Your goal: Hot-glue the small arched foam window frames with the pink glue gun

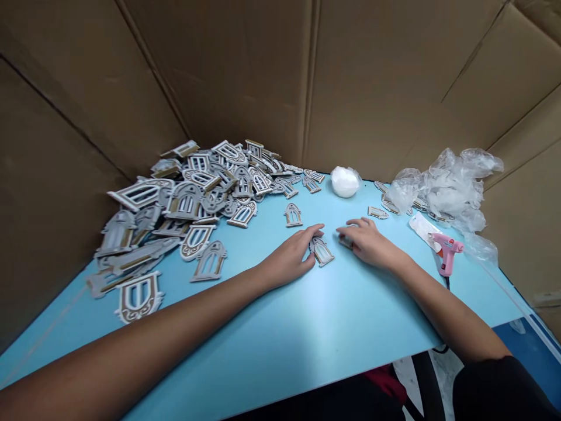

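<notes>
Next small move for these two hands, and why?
I'd probably slide the right hand's partly covered piece toward the arched piece by the left hand. Each has a hand at it, and a narrow strip of blue table separates them; the right hand looks well placed for a short sideways push.

Counter (280,345): plain light blue, with pale shine toward near edge. Middle frame (323,252): white-grey, with brown parts. Pile (210,184): mix of white, grey and brown. Front frame (140,298): brown ground, white borders, white curling pattern. Glue gun (447,254): pink, with black cord (447,283). Packet (423,230): white, with orange-red end. Plastic bags (453,184): cloudy white, almost colourless. Round lump (345,182): pure white. Cardboard (245,76): plain brown, crossed by few dark lines. Sleeve (495,386): black. Cloth (386,383) below counter: dark red. Lower-right surface (521,345): deeper blue.
</notes>
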### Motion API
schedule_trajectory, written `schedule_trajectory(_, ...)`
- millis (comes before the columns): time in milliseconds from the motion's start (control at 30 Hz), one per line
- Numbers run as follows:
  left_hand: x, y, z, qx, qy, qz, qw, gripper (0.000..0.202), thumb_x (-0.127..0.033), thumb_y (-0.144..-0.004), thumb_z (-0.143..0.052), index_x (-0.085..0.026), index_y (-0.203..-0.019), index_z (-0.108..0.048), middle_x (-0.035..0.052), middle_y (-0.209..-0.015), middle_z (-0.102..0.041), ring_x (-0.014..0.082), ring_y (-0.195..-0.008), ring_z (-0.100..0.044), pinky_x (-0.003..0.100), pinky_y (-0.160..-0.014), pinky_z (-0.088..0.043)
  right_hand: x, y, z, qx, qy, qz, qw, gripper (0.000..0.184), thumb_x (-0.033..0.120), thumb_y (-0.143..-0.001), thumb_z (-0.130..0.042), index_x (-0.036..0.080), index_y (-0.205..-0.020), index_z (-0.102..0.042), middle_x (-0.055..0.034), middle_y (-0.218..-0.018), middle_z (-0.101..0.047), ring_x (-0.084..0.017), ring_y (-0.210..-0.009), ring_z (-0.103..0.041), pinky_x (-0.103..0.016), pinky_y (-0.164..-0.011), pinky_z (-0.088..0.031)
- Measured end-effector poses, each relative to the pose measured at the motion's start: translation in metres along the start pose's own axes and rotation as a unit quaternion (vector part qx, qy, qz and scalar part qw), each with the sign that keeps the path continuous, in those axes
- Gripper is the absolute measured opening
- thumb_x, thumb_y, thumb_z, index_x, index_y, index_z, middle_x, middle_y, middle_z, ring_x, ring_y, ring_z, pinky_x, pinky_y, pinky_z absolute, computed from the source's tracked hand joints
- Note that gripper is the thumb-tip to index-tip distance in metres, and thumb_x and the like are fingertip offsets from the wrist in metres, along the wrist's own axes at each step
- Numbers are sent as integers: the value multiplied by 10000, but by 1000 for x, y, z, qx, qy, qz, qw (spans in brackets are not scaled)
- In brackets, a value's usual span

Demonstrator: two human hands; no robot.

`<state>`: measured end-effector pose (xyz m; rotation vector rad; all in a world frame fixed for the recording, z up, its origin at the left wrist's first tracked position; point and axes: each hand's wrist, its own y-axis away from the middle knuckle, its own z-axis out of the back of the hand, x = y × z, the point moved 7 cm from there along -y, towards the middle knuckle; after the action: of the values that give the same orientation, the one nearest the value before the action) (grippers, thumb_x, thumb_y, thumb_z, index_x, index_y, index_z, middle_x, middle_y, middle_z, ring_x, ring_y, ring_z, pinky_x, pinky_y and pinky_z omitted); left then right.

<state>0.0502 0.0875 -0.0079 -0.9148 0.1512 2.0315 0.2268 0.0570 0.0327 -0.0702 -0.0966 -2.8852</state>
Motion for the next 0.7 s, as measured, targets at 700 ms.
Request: schedule_trajectory(700,-40,-37,-24,89,-29,-71,993,750,-329,-836,-607,-186,-1534,-376,113,-1226,-693,300,-1164,-640,420,-1046,-484,12,58,-9,31,-210,-104,972,1198,435,-693,-909,106,-1639,-252,-231,-1487,-515,-403,-1348,-477,-518,-1079,-438)
